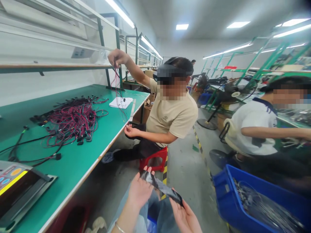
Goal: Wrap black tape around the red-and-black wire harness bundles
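A dark, shiny strip [161, 186] stretches between my two hands above my lap. Its upper left end rests against the fingers of my left hand [141, 191], which is palm up. At the lower right end, my right hand [184, 213] has its thumb and fingers around the strip. To the left, a tangled pile of red and black cables [73, 118] lies on the green table [80, 168]. A seated person [170, 113] across from me holds up thin red wires [117, 82] with one hand, the other hand low by the table edge.
A device with a yellow-striped display [17, 186] stands at the table's near left. White paper [120, 103] lies farther back. On the right are a blue crate [224, 191] of wires and another seated person [255, 126]. A red stool [155, 159] supports the person opposite.
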Demonstrator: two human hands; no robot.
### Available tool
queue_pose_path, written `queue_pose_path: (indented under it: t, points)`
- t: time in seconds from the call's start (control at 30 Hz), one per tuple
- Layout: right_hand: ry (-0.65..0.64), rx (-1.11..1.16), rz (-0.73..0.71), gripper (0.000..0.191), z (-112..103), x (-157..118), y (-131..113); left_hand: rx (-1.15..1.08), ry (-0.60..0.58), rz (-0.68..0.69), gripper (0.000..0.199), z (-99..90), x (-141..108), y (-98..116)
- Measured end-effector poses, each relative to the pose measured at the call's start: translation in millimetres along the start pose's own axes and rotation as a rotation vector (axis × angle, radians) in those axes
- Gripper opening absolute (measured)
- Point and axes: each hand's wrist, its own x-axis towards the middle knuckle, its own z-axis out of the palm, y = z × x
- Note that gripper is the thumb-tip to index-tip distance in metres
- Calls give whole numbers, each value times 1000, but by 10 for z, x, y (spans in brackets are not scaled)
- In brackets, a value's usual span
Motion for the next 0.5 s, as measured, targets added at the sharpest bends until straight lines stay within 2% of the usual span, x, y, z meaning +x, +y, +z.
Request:
queue_pose_path:
  t: [0.13, 0.33, 0.4, 0.5]
  points:
    - [-7, 51, -9, 39, -65, 16, -17, 41, 56, 20, 36, -79, 42, 22]
    - [-193, 290, 122, 27, -232, 113, -6, 90, 84, 26, 35, -77, 77, 28]
    - [-196, 298, 122, 27, -251, 111, 4, 132, 125, 50, 35, -20, 42, 7]
    - [-143, 228, 26, 26, -286, 102, 35, 214, 139, 57, 29, 41, -49, -40]
